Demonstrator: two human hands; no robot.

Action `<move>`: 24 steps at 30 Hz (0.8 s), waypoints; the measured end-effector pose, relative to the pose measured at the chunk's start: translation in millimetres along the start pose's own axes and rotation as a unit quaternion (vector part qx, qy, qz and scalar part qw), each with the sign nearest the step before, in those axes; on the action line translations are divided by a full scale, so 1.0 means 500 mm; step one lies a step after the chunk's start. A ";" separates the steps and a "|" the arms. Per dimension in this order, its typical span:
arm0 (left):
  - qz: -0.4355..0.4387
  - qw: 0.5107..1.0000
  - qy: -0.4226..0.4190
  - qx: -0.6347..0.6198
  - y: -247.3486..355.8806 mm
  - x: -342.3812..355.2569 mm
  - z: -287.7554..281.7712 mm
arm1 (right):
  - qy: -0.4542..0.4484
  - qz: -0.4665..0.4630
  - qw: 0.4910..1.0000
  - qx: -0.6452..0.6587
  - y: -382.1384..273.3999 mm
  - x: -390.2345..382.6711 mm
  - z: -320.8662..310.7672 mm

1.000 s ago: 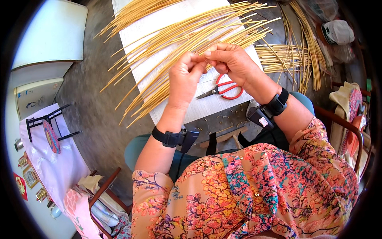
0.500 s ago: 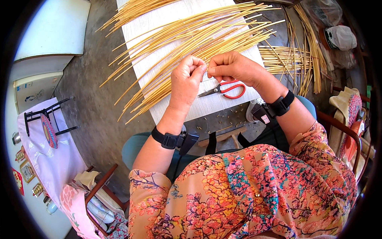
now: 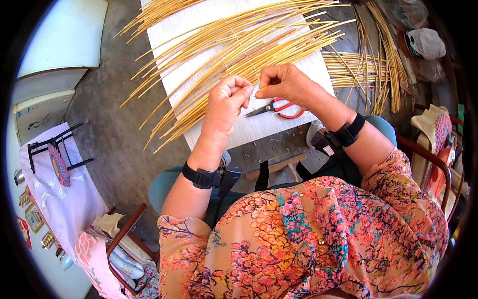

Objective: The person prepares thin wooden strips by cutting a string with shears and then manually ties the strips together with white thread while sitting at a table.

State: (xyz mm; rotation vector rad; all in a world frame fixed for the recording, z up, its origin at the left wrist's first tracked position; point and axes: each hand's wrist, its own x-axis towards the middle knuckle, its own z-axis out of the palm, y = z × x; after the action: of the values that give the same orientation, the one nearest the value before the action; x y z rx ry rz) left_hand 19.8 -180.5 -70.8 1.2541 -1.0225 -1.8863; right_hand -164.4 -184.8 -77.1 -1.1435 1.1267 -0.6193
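We pinch one thin straw point(image 3: 255, 88) tight between our left hand point(image 3: 226, 102) and right hand point(image 3: 286, 84), above the white table point(image 3: 264, 127), with scissors point(image 3: 279, 107) just below to reach.

Can't make out what's pinched between the left hand point(image 3: 225, 102) and right hand point(image 3: 285, 82), way too small. The scissors point(image 3: 277, 107) are half hidden under the right hand (red handles peek out). The straw fan point(image 3: 234, 45) runs off the top edge.
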 end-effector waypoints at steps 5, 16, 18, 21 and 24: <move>0.007 1.000 -0.003 0.015 0.006 -0.005 -0.002 | 0.013 -0.014 0.999 0.031 0.004 0.004 0.004; -0.046 0.996 -0.020 -0.068 0.004 -0.010 -0.002 | 0.022 -0.012 0.993 0.111 -0.018 -0.003 0.009; -0.048 0.996 -0.009 -0.069 0.003 -0.008 0.001 | 0.028 0.014 0.994 0.109 -0.025 -0.007 0.009; -0.053 0.997 -0.003 -0.055 0.011 -0.009 0.000 | 0.034 0.023 0.994 0.098 -0.029 -0.006 0.002; -0.051 0.997 0.001 -0.051 0.016 -0.010 -0.009 | 0.031 0.013 0.996 0.078 -0.037 -0.003 -0.010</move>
State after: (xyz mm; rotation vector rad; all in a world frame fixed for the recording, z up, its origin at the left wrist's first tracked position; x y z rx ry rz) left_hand 26.4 -181.3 -62.6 1.2708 -0.8632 -1.9880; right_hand -166.8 -191.7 -59.4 -0.9794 1.1246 -0.7143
